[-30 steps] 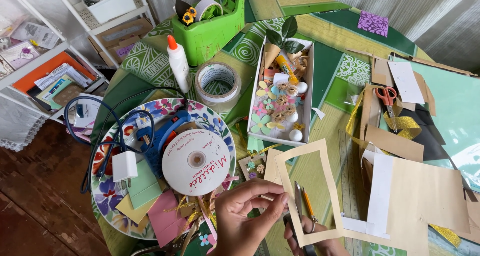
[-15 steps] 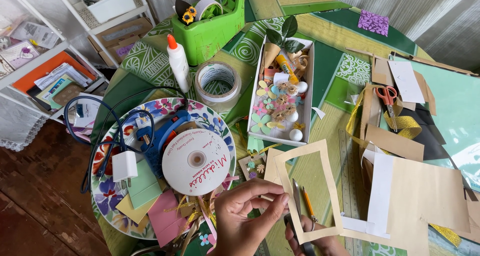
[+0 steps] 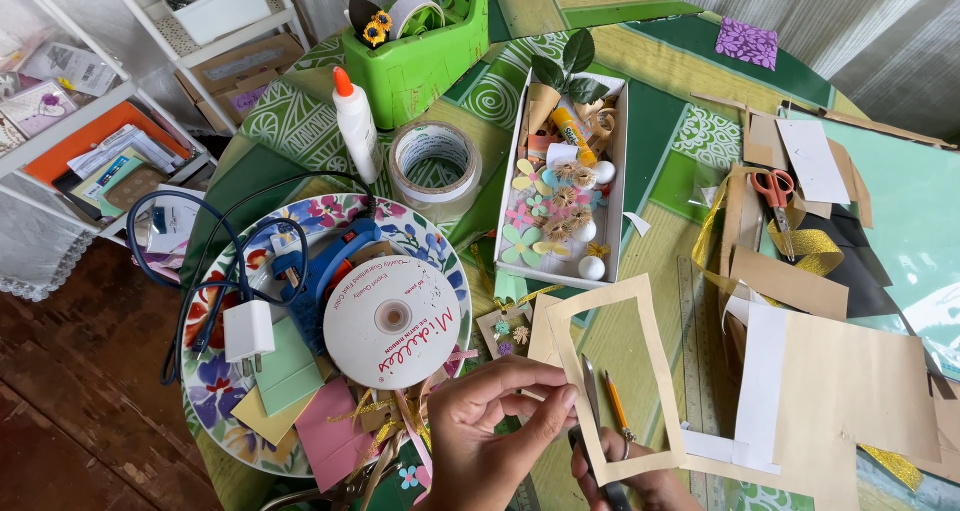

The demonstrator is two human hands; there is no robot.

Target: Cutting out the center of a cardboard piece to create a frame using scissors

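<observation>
Your left hand (image 3: 495, 431) pinches the left edge of the beige rectangular cardboard frame (image 3: 610, 376), which lies low on the table, beside the white ribbon spool (image 3: 392, 321). Your right hand (image 3: 630, 481) grips its bottom edge from underneath.

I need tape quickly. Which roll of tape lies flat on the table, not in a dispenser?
The clear roll of tape beside the glue bottle; the other sits in the green dispenser.

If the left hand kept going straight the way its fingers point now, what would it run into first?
The left hand points right, its fingertips already at the left strip of the cream cardboard frame. Pushing on, it would probably cross the frame's opening over the pencil, though depth is unclear.
</observation>
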